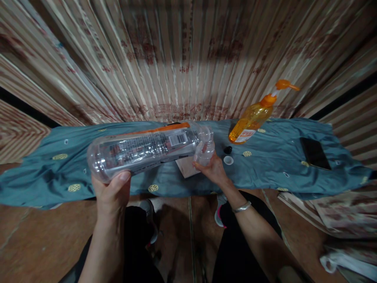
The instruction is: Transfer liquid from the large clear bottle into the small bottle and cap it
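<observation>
My left hand (pixel 113 188) grips the base end of a large clear plastic bottle (pixel 144 147) with a printed label and barcode. The bottle lies nearly level in the air, its neck end toward the right. My right hand (pixel 212 169) is closed around a small clear bottle (pixel 204 152). The large bottle's neck meets the small bottle's top; the exact contact is hard to make out. Beyond my right hand are a small black cap (pixel 227 149) and a white round cap (pixel 228 160) on the cloth.
An orange pump bottle (pixel 251 118) stands at the back right of the blue cloth (pixel 273 169). A dark flat object (pixel 315 153) lies farther right. Under the large bottle is a pale flat box (pixel 187 167). Striped curtains (pixel 176 78) hang behind.
</observation>
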Action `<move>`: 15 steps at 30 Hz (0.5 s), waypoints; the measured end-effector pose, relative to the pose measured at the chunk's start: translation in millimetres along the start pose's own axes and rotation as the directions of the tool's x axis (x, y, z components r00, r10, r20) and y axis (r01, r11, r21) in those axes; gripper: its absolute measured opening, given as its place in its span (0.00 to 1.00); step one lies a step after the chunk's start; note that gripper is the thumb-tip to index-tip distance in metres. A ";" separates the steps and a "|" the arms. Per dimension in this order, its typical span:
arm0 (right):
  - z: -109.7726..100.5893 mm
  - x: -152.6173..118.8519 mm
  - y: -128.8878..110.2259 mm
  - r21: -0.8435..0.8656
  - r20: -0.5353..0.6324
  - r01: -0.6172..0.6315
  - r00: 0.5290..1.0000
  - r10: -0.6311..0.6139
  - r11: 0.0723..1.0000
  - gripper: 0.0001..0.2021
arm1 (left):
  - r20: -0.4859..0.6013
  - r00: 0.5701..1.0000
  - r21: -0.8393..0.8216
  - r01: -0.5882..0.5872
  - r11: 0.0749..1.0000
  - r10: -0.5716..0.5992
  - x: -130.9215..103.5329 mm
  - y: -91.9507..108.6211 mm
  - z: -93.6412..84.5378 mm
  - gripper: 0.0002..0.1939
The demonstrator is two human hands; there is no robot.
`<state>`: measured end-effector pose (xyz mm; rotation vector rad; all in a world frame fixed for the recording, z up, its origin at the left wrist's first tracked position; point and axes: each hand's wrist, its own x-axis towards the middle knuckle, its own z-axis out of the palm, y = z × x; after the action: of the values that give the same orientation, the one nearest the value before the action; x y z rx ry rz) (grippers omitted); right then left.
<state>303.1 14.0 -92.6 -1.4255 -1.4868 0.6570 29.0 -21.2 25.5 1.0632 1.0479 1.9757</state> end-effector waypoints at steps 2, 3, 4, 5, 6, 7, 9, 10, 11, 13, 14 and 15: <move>-0.1 0.1 0.3 -0.004 0.001 0.007 1.000 -0.007 1.000 0.37 | -0.008 1.000 -0.010 -0.002 1.000 0.002 0.2 -0.5 0.4 0.47; -0.2 0.1 0.4 -0.006 -0.001 0.010 1.000 -0.010 1.000 0.37 | -0.008 1.000 -0.015 0.001 1.000 -0.001 0.3 -0.6 0.4 0.48; -0.3 0.1 0.5 -0.009 -0.003 0.011 1.000 -0.011 1.000 0.36 | -0.006 1.000 -0.018 0.005 1.000 -0.005 0.3 -0.6 0.4 0.49; -0.5 0.0 0.6 -0.012 -0.005 0.010 1.000 -0.010 1.000 0.36 | -0.004 1.000 -0.019 0.012 1.000 -0.012 0.3 -0.4 0.3 0.49; -0.6 -0.1 0.5 -0.013 -0.007 0.008 1.000 -0.008 1.000 0.35 | -0.003 1.000 -0.019 0.017 1.000 -0.018 0.2 -0.2 0.1 0.50; -0.8 -0.2 0.4 -0.012 -0.008 0.006 1.000 -0.006 1.000 0.35 | -0.002 1.000 -0.017 0.022 1.000 -0.022 0.2 0.2 0.0 0.51; -1.2 -0.4 -0.1 -0.006 -0.005 0.001 1.000 -0.001 1.000 0.34 | 0.003 1.000 -0.014 0.018 1.000 -0.018 0.2 0.9 -0.4 0.52; -1.4 -0.5 -0.5 -0.002 -0.003 -0.003 1.000 0.003 1.000 0.34 | 0.008 1.000 -0.012 0.015 1.000 -0.015 0.3 1.1 -0.5 0.52; -1.5 -0.6 -0.9 0.002 -0.001 -0.006 1.000 0.006 1.000 0.34 | 0.013 1.000 -0.011 0.010 1.000 -0.009 0.5 1.3 -0.6 0.53; -1.7 -0.8 -1.7 0.014 -0.003 -0.013 1.000 0.013 1.000 0.34 | 0.025 1.000 -0.008 0.003 1.000 -0.003 0.7 1.6 -0.5 0.53; -1.8 -0.8 -1.9 0.019 -0.005 -0.016 1.000 0.016 1.000 0.35 | 0.031 1.000 -0.005 0.003 1.000 -0.003 0.8 1.7 -0.4 0.54; -1.8 -0.9 -2.1 0.023 -0.007 -0.018 1.000 0.018 1.000 0.35 | 0.036 0.999 -0.004 0.002 1.000 -0.002 0.7 1.8 -0.4 0.54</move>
<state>303.7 12.3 -90.2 -1.4241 -1.4579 0.6772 28.1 -21.6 27.2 1.0908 1.0259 1.9491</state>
